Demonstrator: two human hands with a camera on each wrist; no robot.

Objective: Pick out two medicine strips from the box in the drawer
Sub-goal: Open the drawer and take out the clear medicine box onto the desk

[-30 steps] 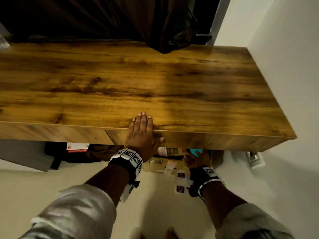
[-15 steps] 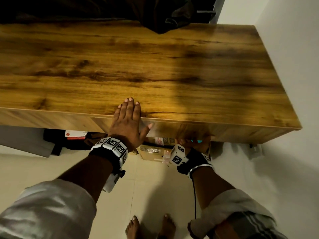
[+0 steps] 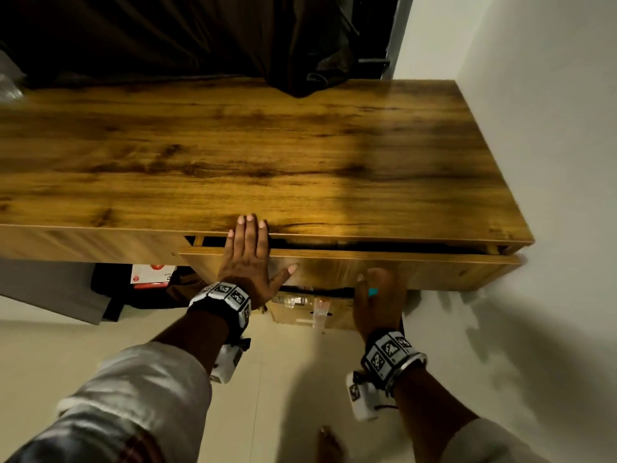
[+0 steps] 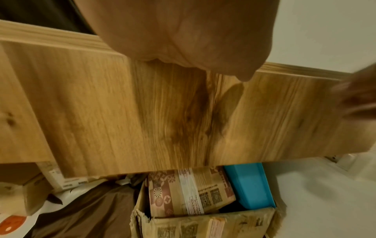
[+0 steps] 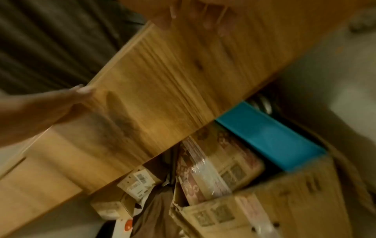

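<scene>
The wooden drawer front (image 3: pixel 417 267) (image 4: pixel 183 112) (image 5: pixel 162 96) under the tabletop (image 3: pixel 267 155) stands slightly out, with a dark gap (image 3: pixel 367 246) above it. The drawer's inside, the medicine box and the strips are hidden. My left hand (image 3: pixel 248 228) lies flat with straight fingers across the drawer's top edge and the tabletop's rim; its palm (image 4: pixel 183 32) fills the top of the left wrist view. My right hand (image 3: pixel 384 295) (image 4: pixel 358 96) is at the lower part of the drawer front. Its fingers (image 5: pixel 209 19) are blurred, fairly straight, and hold nothing.
On the floor under the desk stands a torn cardboard box (image 4: pixel 213 225) with a patterned packet (image 4: pixel 189 193) and a blue box (image 4: pixel 250 188). A dark bag with a white-and-red pack (image 3: pixel 150 275) lies left of it. A white wall (image 3: pixel 551 162) bounds the right. My bare foot (image 3: pixel 329 442) is below.
The drawer front has come out a little and a dark gap has opened above it. My right hand rose from under the desk to the drawer front. The left hand stayed flat on the edge.
</scene>
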